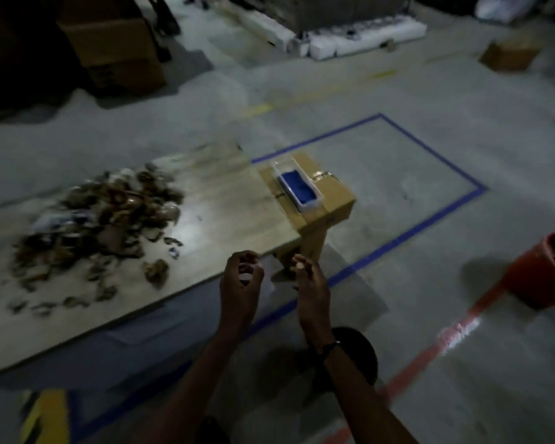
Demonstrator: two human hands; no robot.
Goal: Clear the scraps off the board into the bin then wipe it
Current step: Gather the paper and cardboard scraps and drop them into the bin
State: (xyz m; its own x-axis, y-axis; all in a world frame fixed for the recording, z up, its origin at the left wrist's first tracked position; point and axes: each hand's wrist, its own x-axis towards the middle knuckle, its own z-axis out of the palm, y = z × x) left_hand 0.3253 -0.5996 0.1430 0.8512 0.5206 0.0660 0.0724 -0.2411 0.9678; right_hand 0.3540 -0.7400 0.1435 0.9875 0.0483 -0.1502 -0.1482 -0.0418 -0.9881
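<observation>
A long pale wooden board lies low over the floor. A blurred heap of brown and pale scraps covers its left half, with a few loose bits nearer me. The red bin stands on the floor at the far right, with pale scraps inside. A blue cloth lies in a clear tray on a cardboard box at the board's right end. My left hand hovers at the board's near right corner with its fingers curled; a pale patch shows by them, and I cannot tell if it is held. My right hand, just right of it, has loosely curled fingers and holds nothing.
The cardboard box props the board's right end. Blue tape marks a rectangle on the concrete floor and a red line runs towards the bin. Brown boxes and white bags stand at the back. A dark round object lies under my right forearm.
</observation>
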